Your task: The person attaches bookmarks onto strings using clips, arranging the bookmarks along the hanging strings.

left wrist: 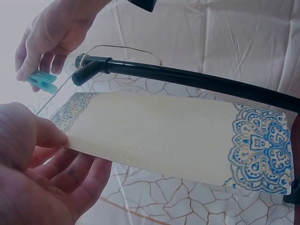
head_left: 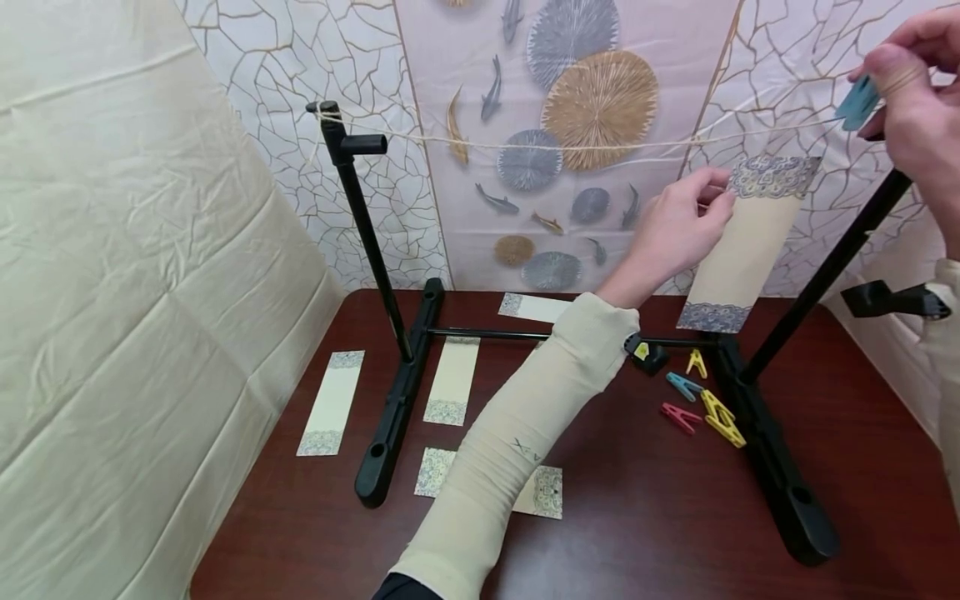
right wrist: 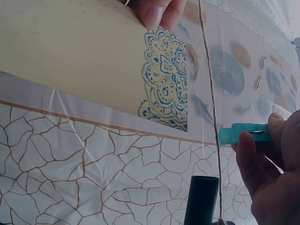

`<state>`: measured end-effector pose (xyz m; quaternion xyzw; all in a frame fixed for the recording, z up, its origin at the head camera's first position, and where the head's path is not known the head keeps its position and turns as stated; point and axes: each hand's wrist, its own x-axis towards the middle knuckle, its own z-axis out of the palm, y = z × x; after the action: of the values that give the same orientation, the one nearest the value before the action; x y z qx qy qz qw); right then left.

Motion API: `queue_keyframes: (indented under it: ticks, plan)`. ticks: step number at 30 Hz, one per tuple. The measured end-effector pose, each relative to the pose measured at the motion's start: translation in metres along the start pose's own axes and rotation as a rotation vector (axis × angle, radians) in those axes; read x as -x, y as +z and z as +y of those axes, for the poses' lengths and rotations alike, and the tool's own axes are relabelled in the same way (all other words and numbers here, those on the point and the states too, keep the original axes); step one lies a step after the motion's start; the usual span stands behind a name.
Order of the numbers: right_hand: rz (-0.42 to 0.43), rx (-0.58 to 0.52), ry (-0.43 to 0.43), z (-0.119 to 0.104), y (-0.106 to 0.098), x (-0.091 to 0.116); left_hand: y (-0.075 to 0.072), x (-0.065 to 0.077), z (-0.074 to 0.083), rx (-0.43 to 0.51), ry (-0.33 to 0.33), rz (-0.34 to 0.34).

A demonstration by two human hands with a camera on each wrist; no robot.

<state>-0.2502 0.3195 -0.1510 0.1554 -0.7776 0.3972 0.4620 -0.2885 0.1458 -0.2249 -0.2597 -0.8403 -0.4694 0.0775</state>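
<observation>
My left hand [head_left: 678, 221] pinches a cream paper card [head_left: 750, 242] by its left edge, near the top. Blue lace-like patterns band both ends of the card, which hangs just below a thin string [head_left: 525, 146]. Up at the right, my right hand [head_left: 918, 108] pinches a teal clothespin [head_left: 857, 104] between thumb and fingers. In the right wrist view the tip of the clothespin [right wrist: 227, 136] is right at the string [right wrist: 213, 93], apart from the card's patterned top end [right wrist: 166, 79].
The string runs between posts of a black stand [head_left: 367, 233]. On the brown table [head_left: 615, 517] lie more patterned cards [head_left: 330, 404], and several clothespins [head_left: 723, 419] in yellow, blue and red sit beside the stand's right foot [head_left: 780, 467]. A patterned cloth [head_left: 420, 208] hangs behind.
</observation>
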Motion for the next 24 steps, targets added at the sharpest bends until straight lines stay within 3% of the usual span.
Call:
queue_keyframes:
  ticks: [5,8,11,19,24]
  plan:
    - [0.015,-0.049,0.025,0.005,0.001,-0.005,0.005,-0.005,0.004,0.035,-0.020,-0.012]
    - [0.031,-0.160,0.107,0.006,0.002,-0.008,0.009,-0.009,0.008,0.050,-0.036,-0.012]
    - [0.022,-0.155,0.107,0.008,0.002,-0.009,0.013,-0.013,0.013,0.054,-0.033,-0.002]
    - [-0.035,0.064,0.006,0.012,0.005,-0.001,0.016,-0.017,0.018,-0.011,-0.008,0.012]
    - [-0.042,0.112,0.002,0.009,0.008,0.001,0.013,-0.020,0.022,-0.048,-0.022,-0.004]
